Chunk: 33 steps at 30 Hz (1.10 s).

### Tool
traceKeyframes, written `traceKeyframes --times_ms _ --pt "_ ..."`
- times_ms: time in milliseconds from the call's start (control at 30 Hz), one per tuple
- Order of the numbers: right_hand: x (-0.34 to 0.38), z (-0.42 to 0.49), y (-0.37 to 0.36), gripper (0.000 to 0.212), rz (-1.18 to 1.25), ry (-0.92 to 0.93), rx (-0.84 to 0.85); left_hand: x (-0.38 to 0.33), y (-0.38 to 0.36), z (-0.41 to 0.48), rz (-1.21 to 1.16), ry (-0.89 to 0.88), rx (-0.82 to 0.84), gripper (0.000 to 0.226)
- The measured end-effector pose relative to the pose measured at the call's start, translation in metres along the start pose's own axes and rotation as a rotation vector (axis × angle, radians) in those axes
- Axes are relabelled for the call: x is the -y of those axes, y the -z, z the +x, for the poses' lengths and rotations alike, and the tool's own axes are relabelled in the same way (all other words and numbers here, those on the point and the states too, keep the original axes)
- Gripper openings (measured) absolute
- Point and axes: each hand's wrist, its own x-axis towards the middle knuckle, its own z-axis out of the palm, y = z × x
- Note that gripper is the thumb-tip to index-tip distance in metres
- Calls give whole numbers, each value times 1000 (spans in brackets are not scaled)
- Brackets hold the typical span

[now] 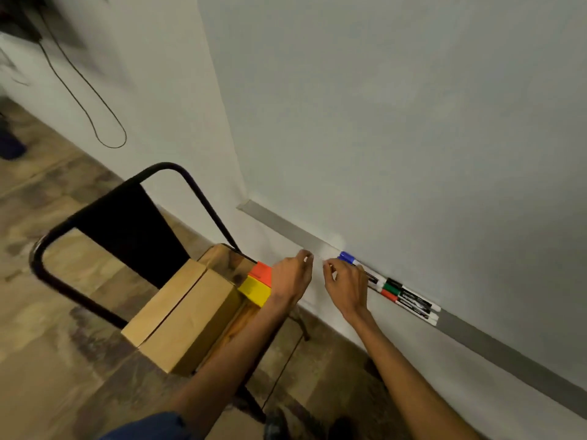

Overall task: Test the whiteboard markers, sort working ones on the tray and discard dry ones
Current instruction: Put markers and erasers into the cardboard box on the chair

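- Below the tray (pixel 279 224), nearest me, a chair (pixel 133 230) carries a wooden box (pixel 187 315), with a yellow block (pixel 255 290) and an orange block (pixel 261 272) on the side closer to the tray.
- The left hand (pixel 292 276) is at the tray's front lip, fingertips drawn together. The picture is too blurred for me to tell whether they pinch anything.
- The right hand (pixel 347 287) is just beside it with the fingers curled, in front of the blue marker (pixel 346 258). I cannot tell whether it grips that marker or only covers it.
- The blue marker lies on the tray. Three other markers (pixel 409 301), capped black, green and red, lie side by side on the tray just past the right hand.
- I judge these markers light, stiff and smooth, so they will roll on the ledge. I would pinch the barrel near its middle, then pull the cap straight off with the other hand.
- The whiteboard (pixel 413 122) rises straight above the tray, handy for a test stroke.
- A cable (pixel 95 122) hangs on the wall well away from the tray.
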Motion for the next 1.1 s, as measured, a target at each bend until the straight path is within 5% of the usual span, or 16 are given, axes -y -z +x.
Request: traceKeyframes --times_ms 300,633,1100 --pt "128 12 -60 9 216 239 213 130 89 -50 38 217 -273 21" --pt "222 -16 -116 25 255 526 537 253 131 -132 157 427 -136 35" --pt "237 -41 -122 19 61 658 454 268 138 -147 117 465 90 80"
